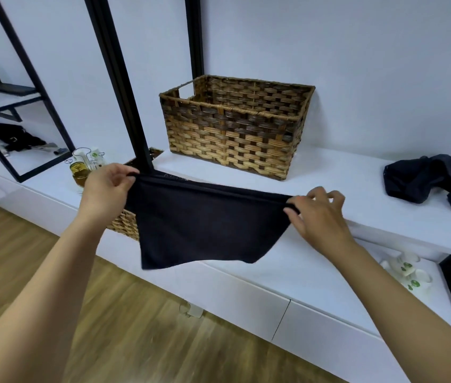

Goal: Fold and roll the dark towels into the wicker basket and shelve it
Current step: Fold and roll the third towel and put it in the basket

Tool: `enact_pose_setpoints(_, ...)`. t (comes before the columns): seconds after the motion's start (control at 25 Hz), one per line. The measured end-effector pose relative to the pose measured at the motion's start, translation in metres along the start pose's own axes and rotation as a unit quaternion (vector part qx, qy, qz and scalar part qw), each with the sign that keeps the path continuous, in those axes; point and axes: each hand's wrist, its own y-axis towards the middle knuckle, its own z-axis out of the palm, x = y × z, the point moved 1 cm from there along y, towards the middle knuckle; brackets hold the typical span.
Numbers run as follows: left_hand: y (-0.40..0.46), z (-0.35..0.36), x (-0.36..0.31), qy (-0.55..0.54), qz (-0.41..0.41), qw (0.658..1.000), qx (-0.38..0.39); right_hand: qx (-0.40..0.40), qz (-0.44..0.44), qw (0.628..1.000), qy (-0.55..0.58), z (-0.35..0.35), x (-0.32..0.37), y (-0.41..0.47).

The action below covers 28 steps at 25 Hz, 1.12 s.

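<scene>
A dark towel was held stretched in the air in front of a white shelf, folded over so that its doubled top edge ran nearly level between the two hands. The left hand pinched the top left corner between thumb and fingers. The right hand pinched the top right corner with thumb and forefinger, the remaining fingers raised and loosely curled above the cloth. The lower edge hung free, sagging to a point at the lower left and rising toward the right, with nothing touching it.

The wicker basket stood upright on the shelf behind the towel, open at the top, with a cut-out handle visible in its left end wall. Its interior appeared to hold nothing, though the floor was not fully seen. Bare shelf surface lay between the basket's right side and a second dark towel, which lay crumpled near the right edge, well apart from the basket.

A black post rose just left of the basket, close to the left hand. A second woven basket sat partly hidden behind the towel and left wrist. A glass jar stood left of the post. Wood flooring lay open below.
</scene>
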Motion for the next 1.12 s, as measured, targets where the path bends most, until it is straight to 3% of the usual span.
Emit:
enact_pose_setpoints(0.12,-0.001,0.011,-0.007,0.080,0.029,0.996,0.023,0.046,0.133,0.990,0.020,-0.030,0.002,0.018)
enact_pose_setpoints(0.28,0.010,0.027,-0.026,0.120,0.038,0.990,0.059,0.049,0.114,0.985,-0.121,-0.039,-0.014,0.035)
enact_pose_setpoints(0.56,0.022,0.054,-0.082,0.189,0.094,0.973,0.096,0.014,0.143,0.979,-0.144,-0.072,-0.053,0.032)
enact_pose_setpoints(0.6,0.024,0.057,-0.089,0.182,0.092,0.974,0.095,0.028,0.149,0.983,-0.103,-0.083,-0.060,0.029)
enact_pose_setpoints(0.68,0.029,0.063,-0.102,0.113,0.057,0.986,0.105,0.068,0.182,0.976,0.095,-0.103,-0.078,0.023)
enact_pose_setpoints(0.76,0.034,0.068,-0.118,-0.009,-0.007,0.990,0.140,0.056,0.224,0.924,0.305,-0.125,-0.097,0.015)
enact_pose_setpoints(0.84,0.039,0.074,-0.134,-0.103,-0.057,0.976,0.183,-0.005,0.256,0.875,0.411,-0.142,-0.114,0.007)
enact_pose_setpoints(1.04,0.044,0.099,-0.177,-0.266,-0.101,0.912,0.296,-0.137,0.338,0.821,0.438,-0.179,-0.155,-0.002)
enact_pose_setpoints(1.12,0.041,0.108,-0.193,-0.285,-0.099,0.899,0.318,-0.160,0.358,0.817,0.423,-0.193,-0.168,-0.005)
